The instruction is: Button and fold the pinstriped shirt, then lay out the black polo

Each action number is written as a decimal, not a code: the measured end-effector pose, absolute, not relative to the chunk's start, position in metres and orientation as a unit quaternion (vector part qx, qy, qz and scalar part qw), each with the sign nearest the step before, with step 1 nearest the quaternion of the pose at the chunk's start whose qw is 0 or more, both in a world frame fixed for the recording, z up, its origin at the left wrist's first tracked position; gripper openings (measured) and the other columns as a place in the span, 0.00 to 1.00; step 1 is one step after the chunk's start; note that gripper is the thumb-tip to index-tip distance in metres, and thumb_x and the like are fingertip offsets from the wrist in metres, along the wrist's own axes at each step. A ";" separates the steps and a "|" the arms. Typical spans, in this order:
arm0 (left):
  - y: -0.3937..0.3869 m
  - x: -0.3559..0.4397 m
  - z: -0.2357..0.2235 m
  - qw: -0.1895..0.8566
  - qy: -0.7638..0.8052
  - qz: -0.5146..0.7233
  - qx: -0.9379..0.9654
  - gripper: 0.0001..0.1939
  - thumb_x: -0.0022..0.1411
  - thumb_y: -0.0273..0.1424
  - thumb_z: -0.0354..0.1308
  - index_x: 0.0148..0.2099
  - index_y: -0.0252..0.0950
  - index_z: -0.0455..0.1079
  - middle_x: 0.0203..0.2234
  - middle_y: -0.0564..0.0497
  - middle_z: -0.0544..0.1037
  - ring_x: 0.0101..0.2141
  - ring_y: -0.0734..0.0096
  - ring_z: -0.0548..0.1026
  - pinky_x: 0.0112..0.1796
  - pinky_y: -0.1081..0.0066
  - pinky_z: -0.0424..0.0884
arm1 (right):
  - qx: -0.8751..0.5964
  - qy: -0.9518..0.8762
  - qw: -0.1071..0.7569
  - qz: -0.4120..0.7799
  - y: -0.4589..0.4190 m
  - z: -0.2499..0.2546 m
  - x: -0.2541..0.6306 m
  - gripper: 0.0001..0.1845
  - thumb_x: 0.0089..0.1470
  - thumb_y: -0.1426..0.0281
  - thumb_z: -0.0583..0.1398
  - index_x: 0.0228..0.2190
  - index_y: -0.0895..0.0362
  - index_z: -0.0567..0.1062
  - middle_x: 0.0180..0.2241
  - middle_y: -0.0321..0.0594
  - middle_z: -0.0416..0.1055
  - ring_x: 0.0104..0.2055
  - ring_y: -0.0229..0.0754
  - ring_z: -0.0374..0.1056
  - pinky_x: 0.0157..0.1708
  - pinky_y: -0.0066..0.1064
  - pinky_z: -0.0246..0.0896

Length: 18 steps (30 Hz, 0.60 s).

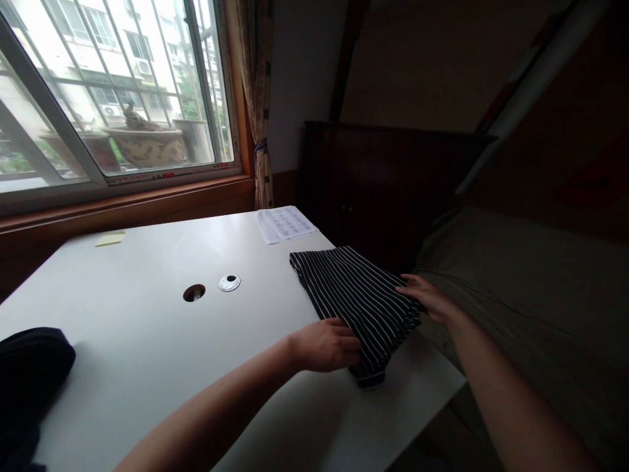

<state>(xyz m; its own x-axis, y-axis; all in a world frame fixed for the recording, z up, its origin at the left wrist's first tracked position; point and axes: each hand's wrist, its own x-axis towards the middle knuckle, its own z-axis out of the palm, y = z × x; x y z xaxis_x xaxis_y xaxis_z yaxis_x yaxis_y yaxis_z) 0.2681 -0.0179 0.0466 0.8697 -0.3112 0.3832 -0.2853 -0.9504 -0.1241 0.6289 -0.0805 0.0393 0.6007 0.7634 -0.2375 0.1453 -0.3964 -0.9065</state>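
Observation:
A folded black garment with thin white stripes [351, 282] lies on the right part of the white table [162, 354], its exact kind unclear. My left hand [328, 345] rests at its near left edge with the fingers curled closed on the fabric. At the garment's right edge is my right hand [426, 298], its visible fingers stretched out and apart, touching the cloth. The thumb side of that hand is partly hidden. A narrow folded end of the garment points towards me, beyond my left fingertips.
Printed paper sheets [285, 224] lie at the table's far right corner. A yellow sticky note [111, 238], a cable hole [194, 293] and a round grommet cover [229, 282] are further left. Dark cloth [34, 364] lies at the left edge. A bed [531, 288] stands to the right.

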 end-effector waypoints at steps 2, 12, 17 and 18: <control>-0.022 0.274 0.048 0.024 0.143 -0.212 -0.967 0.10 0.71 0.31 0.50 0.37 0.37 0.70 0.34 0.48 0.74 0.35 0.67 0.72 0.39 0.66 0.68 | -0.771 -0.297 0.462 0.322 -0.078 0.045 0.628 0.35 0.47 0.67 0.70 0.56 0.53 0.68 0.39 0.48 0.78 0.39 0.51 0.77 0.32 0.34 0.73; -0.031 0.268 0.048 0.001 0.134 -0.201 -0.970 0.06 0.67 0.32 0.53 0.39 0.37 0.69 0.36 0.48 0.74 0.37 0.66 0.70 0.38 0.65 0.67 | -0.795 -0.293 0.450 0.282 -0.074 0.047 0.637 0.37 0.46 0.69 0.69 0.57 0.55 0.67 0.39 0.48 0.77 0.37 0.48 0.76 0.30 0.31 0.70; -0.014 0.251 0.044 -0.022 0.114 -0.187 -0.975 0.23 0.64 0.41 0.57 0.59 0.39 0.67 0.50 0.45 0.73 0.46 0.60 0.70 0.47 0.61 0.67 | -0.790 -0.295 0.445 0.300 -0.087 0.030 0.631 0.36 0.47 0.67 0.68 0.57 0.53 0.66 0.45 0.50 0.77 0.41 0.50 0.76 0.31 0.32 0.72; -0.013 0.249 0.043 -0.015 0.109 -0.189 -0.976 0.25 0.64 0.41 0.57 0.61 0.39 0.65 0.52 0.44 0.72 0.48 0.58 0.70 0.49 0.60 0.66 | -0.789 -0.294 0.446 0.303 -0.090 0.028 0.630 0.35 0.47 0.65 0.68 0.57 0.53 0.67 0.47 0.50 0.76 0.43 0.51 0.76 0.32 0.33 0.73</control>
